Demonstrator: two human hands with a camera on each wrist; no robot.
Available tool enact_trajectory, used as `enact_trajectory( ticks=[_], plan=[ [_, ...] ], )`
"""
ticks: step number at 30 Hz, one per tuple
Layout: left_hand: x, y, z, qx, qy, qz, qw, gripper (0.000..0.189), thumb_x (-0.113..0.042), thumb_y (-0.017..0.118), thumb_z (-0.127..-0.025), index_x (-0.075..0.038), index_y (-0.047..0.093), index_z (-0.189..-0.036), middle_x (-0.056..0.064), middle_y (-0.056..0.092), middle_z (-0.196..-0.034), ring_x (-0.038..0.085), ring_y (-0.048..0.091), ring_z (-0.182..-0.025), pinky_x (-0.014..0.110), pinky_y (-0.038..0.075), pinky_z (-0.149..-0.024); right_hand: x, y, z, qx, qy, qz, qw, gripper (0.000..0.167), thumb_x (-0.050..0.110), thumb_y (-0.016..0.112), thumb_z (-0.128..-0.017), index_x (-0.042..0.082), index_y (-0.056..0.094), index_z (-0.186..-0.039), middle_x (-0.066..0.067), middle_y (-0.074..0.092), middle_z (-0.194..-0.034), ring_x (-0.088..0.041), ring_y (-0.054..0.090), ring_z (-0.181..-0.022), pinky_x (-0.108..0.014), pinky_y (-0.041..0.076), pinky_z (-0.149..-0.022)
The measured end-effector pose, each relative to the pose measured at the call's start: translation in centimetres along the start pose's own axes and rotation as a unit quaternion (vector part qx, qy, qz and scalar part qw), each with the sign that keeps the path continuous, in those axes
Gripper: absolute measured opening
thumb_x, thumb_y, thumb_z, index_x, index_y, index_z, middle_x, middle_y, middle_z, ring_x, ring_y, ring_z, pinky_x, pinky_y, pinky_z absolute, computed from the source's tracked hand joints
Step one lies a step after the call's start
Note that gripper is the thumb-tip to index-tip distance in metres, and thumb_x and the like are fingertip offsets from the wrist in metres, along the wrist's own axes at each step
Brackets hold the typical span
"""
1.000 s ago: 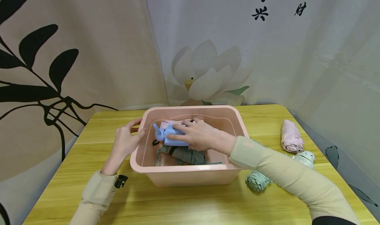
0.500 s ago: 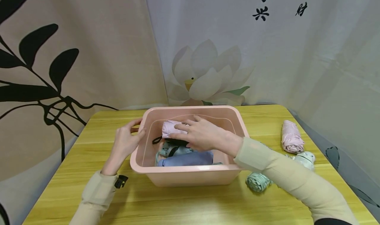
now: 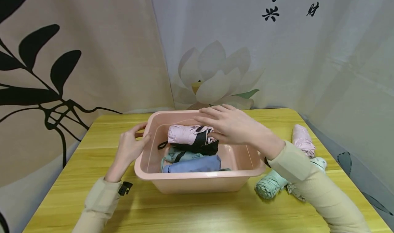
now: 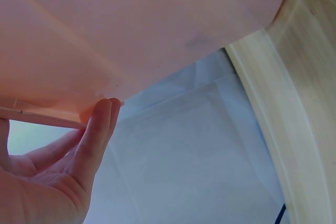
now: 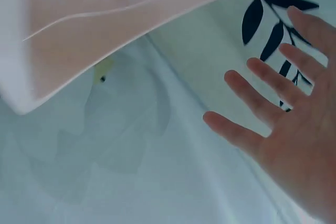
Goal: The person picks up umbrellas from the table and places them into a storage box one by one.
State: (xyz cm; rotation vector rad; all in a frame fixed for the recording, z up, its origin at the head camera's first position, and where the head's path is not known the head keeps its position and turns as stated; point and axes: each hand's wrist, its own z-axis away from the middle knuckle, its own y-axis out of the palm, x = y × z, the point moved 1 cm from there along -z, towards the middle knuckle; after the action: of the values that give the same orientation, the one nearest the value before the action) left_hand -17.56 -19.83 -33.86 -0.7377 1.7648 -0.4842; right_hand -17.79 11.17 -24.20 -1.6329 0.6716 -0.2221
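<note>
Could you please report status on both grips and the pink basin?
Left grip holding pink basin by left rim. Right grip open, empty, over basin. Rolled bundles inside basin. No obstruction visible.

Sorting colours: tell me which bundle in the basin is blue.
The blue rolled fabric bundle, frontmost in the pink plastic basin; behind it lie teal rolled fabric and pink rolled fabric.

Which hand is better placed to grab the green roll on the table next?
Likely the right hand: empty and nearer the green fabric roll, while the left hand holds the opposite side of the pink tub.
</note>
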Motion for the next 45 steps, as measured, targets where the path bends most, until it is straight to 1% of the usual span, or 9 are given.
enact_trajectory(
  ticks=[9, 14, 17, 20, 23, 28, 32, 39, 45],
  plan=[
    [0.1, 0.0, 0.0, 0.000, 0.003, -0.001, 1.0000, 0.041, -0.013, 0.061, -0.089, 0.003, 0.058, -0.126, 0.029, 0.060, -0.123, 0.042, 0.067, -0.098, 0.049, 0.058, -0.074, -2.7, 0.7, 5.2, -0.056, 0.051, -0.051, 0.9958, 0.058, 0.027, 0.066, -0.087, 0.013, 0.047, -0.140, -0.015, 0.050, -0.140, -0.034, 0.049, -0.127, -0.053, 0.042, -0.103],
    [0.1, 0.0, 0.1, 0.006, -0.006, 0.004, 1.0000, 0.041, -0.014, 0.061, -0.089, 0.002, 0.057, -0.127, 0.027, 0.060, -0.125, 0.042, 0.067, -0.099, 0.049, 0.058, -0.075, -3.9, 1.2, 8.3, -0.094, 0.084, -0.061, 0.9901, 0.063, 0.020, 0.073, -0.081, 0.011, 0.047, -0.138, -0.018, 0.049, -0.138, -0.038, 0.054, -0.118, -0.054, 0.048, -0.092],
    [0.1, -0.1, 0.0, 0.007, -0.010, 0.004, 0.9999, 0.041, -0.014, 0.060, -0.089, 0.002, 0.057, -0.128, 0.026, 0.060, -0.125, 0.041, 0.066, -0.100, 0.049, 0.058, -0.076, -4.3, 1.7, 10.2, -0.094, 0.117, -0.065, 0.9866, 0.067, 0.020, 0.074, -0.080, 0.012, 0.046, -0.140, -0.017, 0.048, -0.139, -0.039, 0.055, -0.117, -0.053, 0.050, -0.087],
    [0.1, -0.1, 0.0, 0.009, -0.012, 0.004, 0.9999, 0.042, -0.014, 0.060, -0.089, 0.001, 0.057, -0.128, 0.026, 0.060, -0.126, 0.041, 0.066, -0.101, 0.049, 0.057, -0.077, -4.6, 2.5, 11.9, -0.077, 0.155, -0.070, 0.9824, 0.069, 0.021, 0.073, -0.081, 0.015, 0.043, -0.143, -0.016, 0.047, -0.140, -0.038, 0.054, -0.119, -0.052, 0.050, -0.086],
    [0.1, -0.1, 0.0, 0.010, -0.010, 0.005, 0.9999, 0.042, -0.014, 0.060, -0.089, 0.002, 0.057, -0.128, 0.025, 0.060, -0.127, 0.041, 0.066, -0.100, 0.049, 0.057, -0.078, -4.8, 3.6, 13.3, -0.069, 0.169, -0.076, 0.9803, 0.071, 0.019, 0.074, -0.080, 0.013, 0.041, -0.144, -0.018, 0.047, -0.138, -0.040, 0.052, -0.119, -0.054, 0.049, -0.088],
    [0.2, -0.1, -0.1, 0.014, -0.007, 0.006, 0.9999, 0.042, -0.013, 0.060, -0.090, 0.002, 0.056, -0.129, 0.024, 0.059, -0.127, 0.042, 0.066, -0.100, 0.049, 0.057, -0.078, -4.8, 6.0, 15.5, -0.060, 0.163, -0.089, 0.9807, 0.070, 0.016, 0.075, -0.079, 0.008, 0.043, -0.141, -0.022, 0.049, -0.135, -0.041, 0.056, -0.113, -0.053, 0.051, -0.084],
    [0.2, -0.1, -0.1, 0.014, -0.010, 0.006, 0.9998, 0.042, -0.014, 0.060, -0.090, 0.002, 0.056, -0.129, 0.025, 0.059, -0.127, 0.041, 0.066, -0.101, 0.049, 0.058, -0.078, -4.2, 8.0, 17.4, -0.027, 0.162, -0.110, 0.9803, 0.068, 0.020, 0.074, -0.081, 0.011, 0.044, -0.141, -0.019, 0.048, -0.138, -0.039, 0.055, -0.116, -0.052, 0.052, -0.084],
    [0.2, -0.1, -0.2, 0.017, -0.022, 0.007, 0.9996, 0.042, -0.015, 0.060, -0.090, 0.000, 0.056, -0.129, 0.024, 0.059, -0.128, 0.040, 0.066, -0.103, 0.048, 0.058, -0.077, -2.8, 11.2, 20.3, 0.000, 0.119, -0.108, 0.9871, 0.063, 0.039, 0.074, -0.078, 0.012, 0.055, -0.132, -0.011, 0.054, -0.134, -0.034, 0.055, -0.116, -0.052, 0.050, -0.088],
    [0.2, -0.1, -0.2, 0.016, -0.024, 0.005, 0.9996, 0.042, -0.015, 0.060, -0.090, 0.000, 0.056, -0.129, 0.025, 0.059, -0.127, 0.040, 0.066, -0.102, 0.047, 0.058, -0.077, -1.8, 12.5, 21.4, 0.028, 0.108, -0.117, 0.9869, 0.066, 0.056, 0.069, -0.075, 0.016, 0.060, -0.126, -0.014, 0.058, -0.130, -0.037, 0.056, -0.114, -0.055, 0.050, -0.086]
  ],
)
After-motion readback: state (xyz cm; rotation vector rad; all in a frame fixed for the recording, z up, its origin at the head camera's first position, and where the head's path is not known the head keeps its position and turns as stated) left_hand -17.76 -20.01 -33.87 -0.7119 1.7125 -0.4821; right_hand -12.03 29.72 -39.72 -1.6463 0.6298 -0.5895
